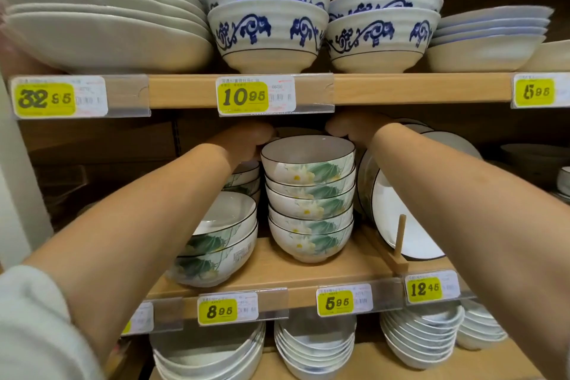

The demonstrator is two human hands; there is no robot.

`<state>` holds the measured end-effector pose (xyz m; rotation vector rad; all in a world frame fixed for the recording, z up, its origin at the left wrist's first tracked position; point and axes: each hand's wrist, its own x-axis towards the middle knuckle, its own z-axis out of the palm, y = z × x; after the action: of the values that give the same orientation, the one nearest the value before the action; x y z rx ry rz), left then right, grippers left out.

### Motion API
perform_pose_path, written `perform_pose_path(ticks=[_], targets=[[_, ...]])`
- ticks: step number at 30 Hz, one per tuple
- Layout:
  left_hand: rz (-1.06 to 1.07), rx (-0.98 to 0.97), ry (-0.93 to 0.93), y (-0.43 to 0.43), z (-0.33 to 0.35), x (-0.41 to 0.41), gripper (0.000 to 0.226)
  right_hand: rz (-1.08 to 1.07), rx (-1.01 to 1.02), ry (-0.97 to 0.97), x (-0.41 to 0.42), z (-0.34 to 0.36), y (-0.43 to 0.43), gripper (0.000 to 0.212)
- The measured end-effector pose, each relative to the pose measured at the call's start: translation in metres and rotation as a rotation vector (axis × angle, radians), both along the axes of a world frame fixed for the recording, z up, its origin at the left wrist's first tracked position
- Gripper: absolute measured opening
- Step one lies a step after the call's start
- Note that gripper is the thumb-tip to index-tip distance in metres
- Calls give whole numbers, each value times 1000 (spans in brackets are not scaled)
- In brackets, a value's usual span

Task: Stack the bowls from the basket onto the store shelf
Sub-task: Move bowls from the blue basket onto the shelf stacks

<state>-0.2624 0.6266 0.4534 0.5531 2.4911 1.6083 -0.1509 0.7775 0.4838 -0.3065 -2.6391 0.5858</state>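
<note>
A stack of several white bowls with green lotus print [310, 203] stands at the front of the middle shelf [324, 268]. Both my arms reach in over it. My left hand [251, 140] and my right hand [347, 129] curl around the two sides of another bowl [297, 130] just behind the stack's top. Only a strip of that bowl's rim shows between the hands. My fingertips are hidden under the upper shelf board. The basket is not in view.
Two wider lotus bowls [216, 244] sit left of the stack, under my left forearm. Upright plates [398, 216] lean in a wooden rack on the right. The upper shelf [182, 91] holds blue-patterned bowls [268, 31] and white plates. The space above the stack is tight.
</note>
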Motion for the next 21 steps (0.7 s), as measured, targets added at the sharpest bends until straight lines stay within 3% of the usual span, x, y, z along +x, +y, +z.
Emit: perform_pose_path(ticks=[3, 7, 9, 13, 16, 19, 21], targets=[[20, 68, -84, 4, 2, 9, 27, 22, -37, 7, 0, -1, -1, 32], [-8, 106, -87, -2, 3, 12, 26, 39, -89, 38, -1, 0, -5, 9], [-2, 109, -79, -8, 7, 16, 19, 50, -107, -1, -2, 3, -11, 25], [33, 46, 63, -34, 16, 20, 18, 88, -109, -60, 23, 7, -27, 40], [91, 11, 171, -70, 15, 40, 34, 123, -9, -50, 60, 0, -44, 37], [70, -127, 259, -112, -3, 76, 33, 113, 8, 111, 86, -20, -55, 39], [89, -207, 380, -137, -22, 100, 21, 105, 94, 338, 98, -42, -67, 37]])
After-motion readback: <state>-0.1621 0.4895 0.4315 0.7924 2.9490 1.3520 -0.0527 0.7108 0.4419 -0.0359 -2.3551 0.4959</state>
